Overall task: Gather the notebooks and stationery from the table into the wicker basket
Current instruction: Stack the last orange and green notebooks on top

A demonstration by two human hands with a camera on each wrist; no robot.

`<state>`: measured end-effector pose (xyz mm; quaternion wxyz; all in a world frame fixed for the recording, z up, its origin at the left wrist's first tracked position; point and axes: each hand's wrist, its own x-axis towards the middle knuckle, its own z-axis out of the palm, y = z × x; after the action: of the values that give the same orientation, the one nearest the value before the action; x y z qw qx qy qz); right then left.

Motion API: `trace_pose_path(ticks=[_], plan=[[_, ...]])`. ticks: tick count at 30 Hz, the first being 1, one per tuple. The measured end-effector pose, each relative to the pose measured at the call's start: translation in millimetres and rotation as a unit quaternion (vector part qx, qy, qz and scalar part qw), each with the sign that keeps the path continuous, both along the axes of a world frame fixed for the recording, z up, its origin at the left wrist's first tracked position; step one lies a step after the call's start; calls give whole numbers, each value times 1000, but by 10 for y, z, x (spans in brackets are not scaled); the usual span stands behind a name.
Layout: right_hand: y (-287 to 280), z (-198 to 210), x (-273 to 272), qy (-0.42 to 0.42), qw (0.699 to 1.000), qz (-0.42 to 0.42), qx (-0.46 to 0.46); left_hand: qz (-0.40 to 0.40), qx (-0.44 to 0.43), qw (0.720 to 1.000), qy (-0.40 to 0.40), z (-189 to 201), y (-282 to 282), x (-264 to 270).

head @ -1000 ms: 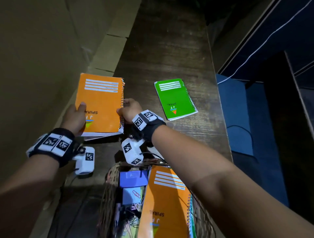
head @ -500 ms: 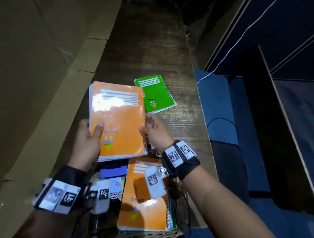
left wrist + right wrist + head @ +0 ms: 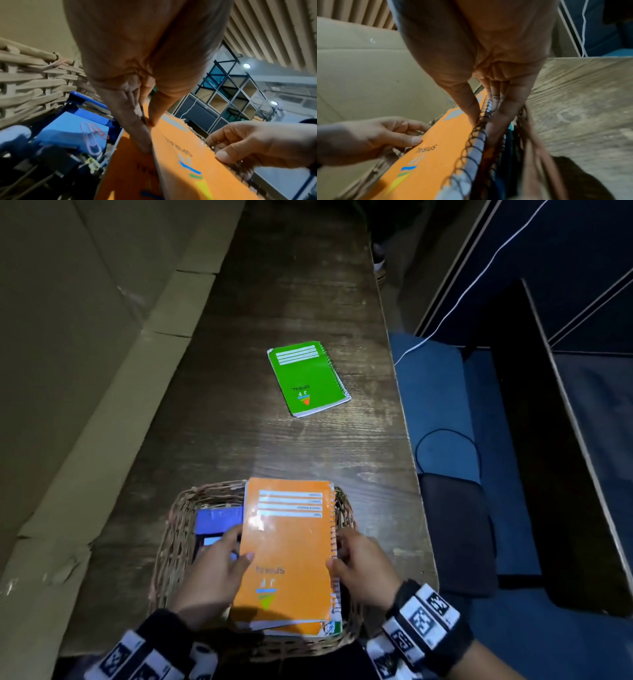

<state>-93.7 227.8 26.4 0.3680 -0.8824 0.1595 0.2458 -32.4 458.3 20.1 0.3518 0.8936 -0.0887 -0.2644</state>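
Observation:
An orange spiral notebook [image 3: 291, 546] lies over the wicker basket [image 3: 178, 529] near the table's front edge, on top of another orange notebook. My left hand [image 3: 219, 573] pinches its left edge, thumb on the cover [image 3: 181, 159]. My right hand [image 3: 359, 566] pinches its spiral-bound right edge [image 3: 476, 136]. A green spiral notebook [image 3: 308, 378] lies flat on the wooden table [image 3: 291, 285] farther away, apart from both hands. In the basket's left half sit a blue box of paper clips [image 3: 73, 134] and other small stationery.
Cardboard panels [image 3: 85, 354] line the table's left side. Right of the table's edge are a blue floor, a dark chair seat [image 3: 455, 529] and a white cable [image 3: 462, 299]. The basket's woven wall [image 3: 25, 81] rises close beside my left hand.
Both hands have carried the orange notebook back from the table and lowered it over the basket, onto the orange notebook lying there. The green notebook has not moved.

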Motion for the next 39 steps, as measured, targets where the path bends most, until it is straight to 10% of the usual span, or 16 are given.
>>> trace_pose_path(ticks=[17,39], plan=[[317,52,-74,84,966,74,-232,-43,74,996,34,-205,-99,-98],[519,88,-232,161,938,251,-177,-170,163,970,58,-321,9,-124]])
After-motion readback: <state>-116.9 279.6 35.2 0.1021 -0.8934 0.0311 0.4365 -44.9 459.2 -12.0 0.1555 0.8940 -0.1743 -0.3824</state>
